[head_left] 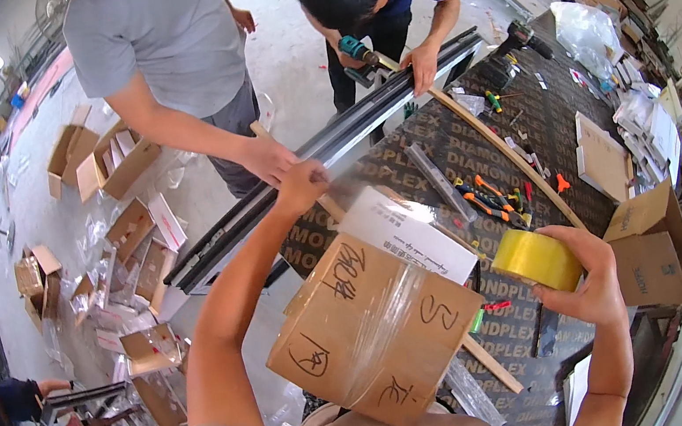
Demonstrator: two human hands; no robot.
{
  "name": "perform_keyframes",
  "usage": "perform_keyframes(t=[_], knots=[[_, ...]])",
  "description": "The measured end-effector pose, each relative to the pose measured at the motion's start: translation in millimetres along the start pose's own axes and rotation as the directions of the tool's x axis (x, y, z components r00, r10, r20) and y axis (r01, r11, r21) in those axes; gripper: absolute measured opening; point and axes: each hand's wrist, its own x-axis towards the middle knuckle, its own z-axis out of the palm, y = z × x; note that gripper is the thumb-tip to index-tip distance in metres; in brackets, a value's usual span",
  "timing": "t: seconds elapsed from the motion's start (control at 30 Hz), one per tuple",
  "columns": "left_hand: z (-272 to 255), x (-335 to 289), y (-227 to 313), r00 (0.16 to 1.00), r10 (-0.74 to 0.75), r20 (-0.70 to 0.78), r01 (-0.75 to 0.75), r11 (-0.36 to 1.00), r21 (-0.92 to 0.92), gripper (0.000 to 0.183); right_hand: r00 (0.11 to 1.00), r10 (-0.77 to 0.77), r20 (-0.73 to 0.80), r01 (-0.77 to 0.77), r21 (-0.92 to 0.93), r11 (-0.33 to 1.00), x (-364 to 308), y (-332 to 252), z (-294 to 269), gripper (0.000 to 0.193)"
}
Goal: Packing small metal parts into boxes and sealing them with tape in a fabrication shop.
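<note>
A roll of yellow tape is held up beside a cardboard box over a dark tabletop.

The dark tabletop (pixel 473 147) is spread out on the right, with small tools lying on it. A long black and silver rail (pixel 331 148) is laid along its far edge, and it is held by two other people. A brown cardboard box (pixel 373 328) with a white box (pixel 407 234) on top is seen in the middle, close to the person's chest, and clear film is stretched over it. The left hand (pixel 301 185) is closed in a fist up by the rail, past the box; what it grips cannot be told. The right hand (pixel 588 281) is curled around the yellow tape roll (pixel 536 260), which is held just right of the box.
</note>
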Motion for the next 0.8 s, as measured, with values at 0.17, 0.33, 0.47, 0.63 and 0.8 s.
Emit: perform_keyframes(t=[0.17, 0.33, 0.47, 0.63, 0.8], knots=[[31, -5, 16, 0.966, 0.214, -0.147, -0.137, 0.902, 0.410, 0.011, 1.000, -0.021, 0.024, 0.019, 0.084, 0.996, 26, -27, 8, 0.054], [45, -4, 3, 0.991, 0.129, -0.021, -0.111, 0.917, 0.383, 0.011, 0.995, 0.078, 0.068, -0.086, 0.117, 0.989, 21, -30, 21, 0.054], [52, -5, 26, 0.961, -0.119, 0.249, 0.060, 0.971, 0.231, 0.018, 0.978, 0.198, 0.064, -0.200, 0.034, 0.979, -13, 5, 28, 0.054], [59, -19, 7, 0.979, -0.144, 0.143, 0.088, 0.936, 0.340, 0.035, 0.969, 0.240, 0.053, -0.238, -0.044, 0.970, -52, 43, 64, 0.056], [62, -22, -3, 0.963, -0.232, 0.139, 0.180, 0.934, 0.308, 0.034, 0.971, 0.236, 0.037, -0.237, 0.018, 0.971, -60, 73, 80, 0.055]])
